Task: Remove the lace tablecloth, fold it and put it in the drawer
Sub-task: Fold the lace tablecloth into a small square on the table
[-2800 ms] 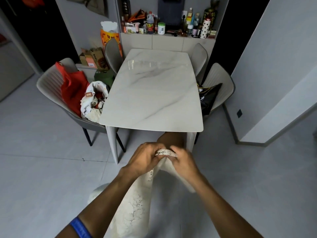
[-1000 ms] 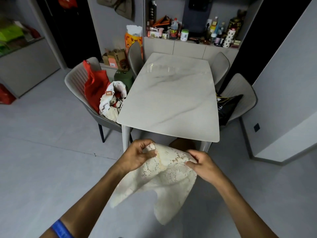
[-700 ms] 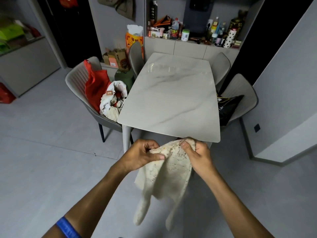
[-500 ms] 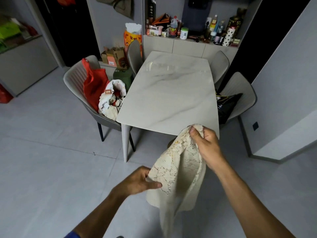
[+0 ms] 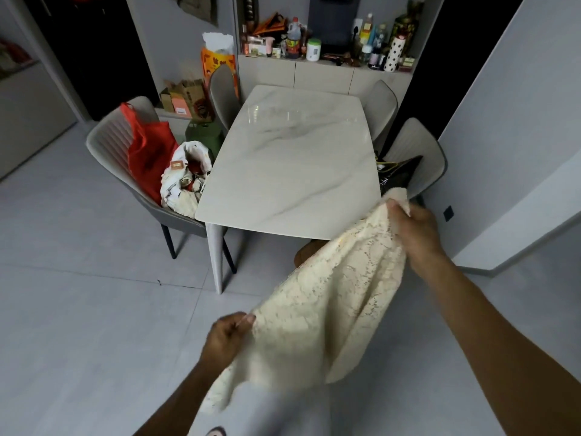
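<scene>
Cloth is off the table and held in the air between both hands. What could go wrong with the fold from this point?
The lace tablecloth hangs by two small pinches: the left hand low, the right hand high. Either grip could slip and drop it on the floor. The loose lower flap sags unevenly, so the fold may come out crooked. The right hand is close to the marble table corner, where open lace might snag.

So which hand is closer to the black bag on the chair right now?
The right. The right hand holds the lace tablecloth up just below the black bag, beside the table's corner. The left hand pinches the cloth's low end, much farther off.
</scene>
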